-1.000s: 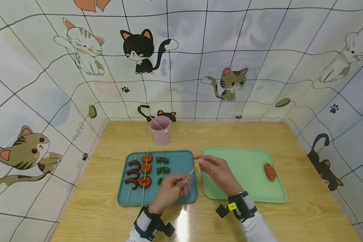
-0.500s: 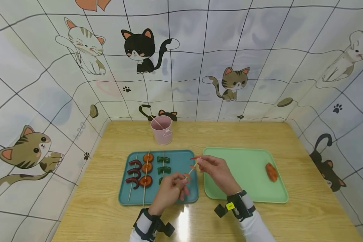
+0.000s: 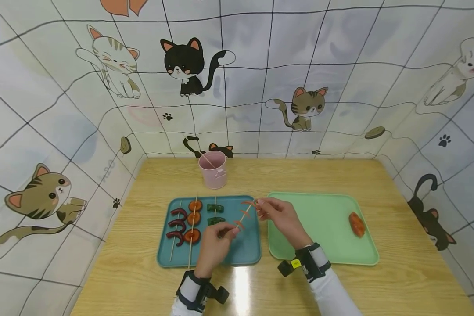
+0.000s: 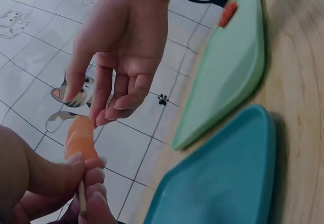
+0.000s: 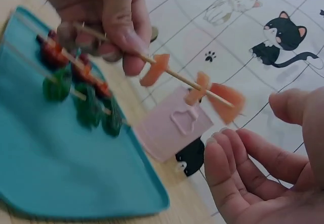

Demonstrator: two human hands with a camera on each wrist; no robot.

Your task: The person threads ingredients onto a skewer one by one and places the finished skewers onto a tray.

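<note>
My left hand [image 3: 230, 231] pinches the lower end of a thin wooden skewer [image 3: 242, 216] over the blue tray [image 3: 241, 251]. Three orange slices sit spaced along the stick [image 5: 177, 77]. My right hand [image 3: 262, 205] hovers at the skewer's tip with its fingers loosely curled. In the right wrist view its fingertips [image 5: 223, 148] lie just below the last slice [image 5: 226, 102], apart from it. The left wrist view shows my left fingers [image 4: 83, 176] around the stick under an orange slice [image 4: 81, 138], with the right hand [image 4: 114, 102] above.
Three filled skewers lie on the blue tray's left half: dark red curls [image 3: 176, 224], round orange slices [image 3: 193, 219], green pieces [image 3: 214, 208]. A green tray [image 3: 320, 232] to the right holds one orange-red piece [image 3: 357, 224]. A pink cup [image 3: 213, 169] with a stick stands behind.
My left hand has carried the skewer a little left and farther over the blue tray. The right hand has followed, staying at the tip.
</note>
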